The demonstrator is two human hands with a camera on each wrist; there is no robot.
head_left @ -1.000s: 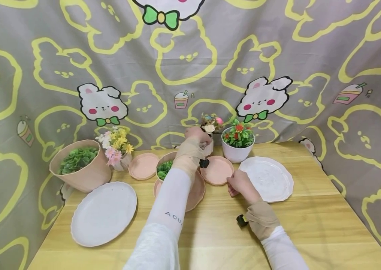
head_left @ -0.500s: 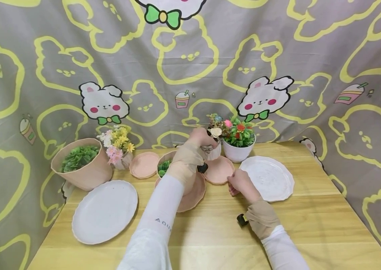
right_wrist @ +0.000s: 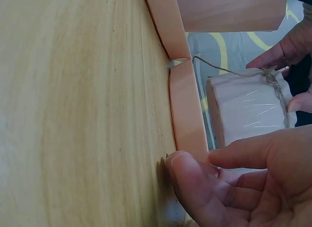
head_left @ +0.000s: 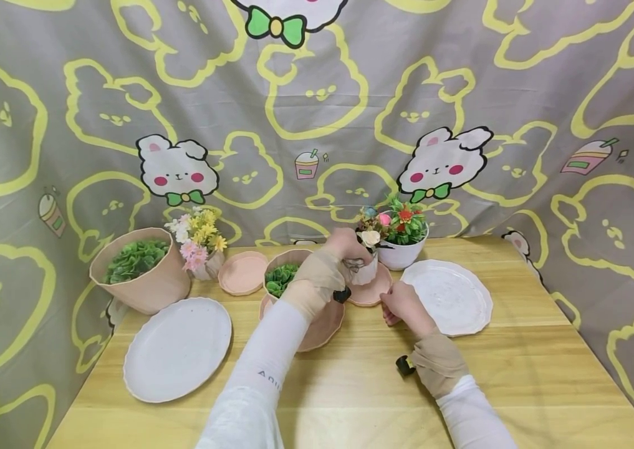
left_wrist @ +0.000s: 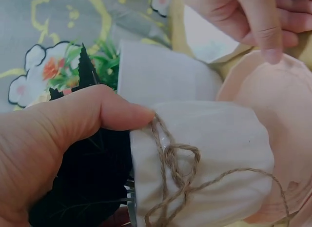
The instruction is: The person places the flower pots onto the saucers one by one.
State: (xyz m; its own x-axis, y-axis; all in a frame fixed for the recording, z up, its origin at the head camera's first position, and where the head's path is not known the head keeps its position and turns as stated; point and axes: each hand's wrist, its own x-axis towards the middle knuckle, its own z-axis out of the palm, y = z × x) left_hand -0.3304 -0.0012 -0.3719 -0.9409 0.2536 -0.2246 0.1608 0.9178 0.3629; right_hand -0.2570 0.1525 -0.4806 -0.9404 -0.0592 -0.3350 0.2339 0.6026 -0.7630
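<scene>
My left hand (head_left: pixel 348 244) grips a small white flower pot (left_wrist: pixel 229 144) near its rim, the thumb on the twine tied round it. Artificial flowers (head_left: pixel 371 236) in cream, pink and blue rise from the pot. In the head view the pot overlaps the small pink saucer (head_left: pixel 371 294); in the right wrist view its base shows beyond the saucer's rim, tilted. My right hand (head_left: pixel 404 304) pinches the near right part of that rim between thumb (right_wrist: pixel 187 171) and fingers. A white pot with red-flowered greenery (head_left: pixel 403 252) stands just behind.
A white scalloped plate (head_left: pixel 450 298) lies right of my right hand. Under my left forearm, a pink pot of green leaves (head_left: pixel 281 279) stands on a larger pink saucer (head_left: pixel 322 330). Farther left are another pink saucer (head_left: pixel 242 273), a flower pot (head_left: pixel 206 267), a big pink planter (head_left: pixel 151 284) and a white oval plate (head_left: pixel 177 350).
My left hand has brought the twined flower pot rightward and nearer, from behind the small saucer to overlapping it. My right hand keeps its place at the saucer's rim.
</scene>
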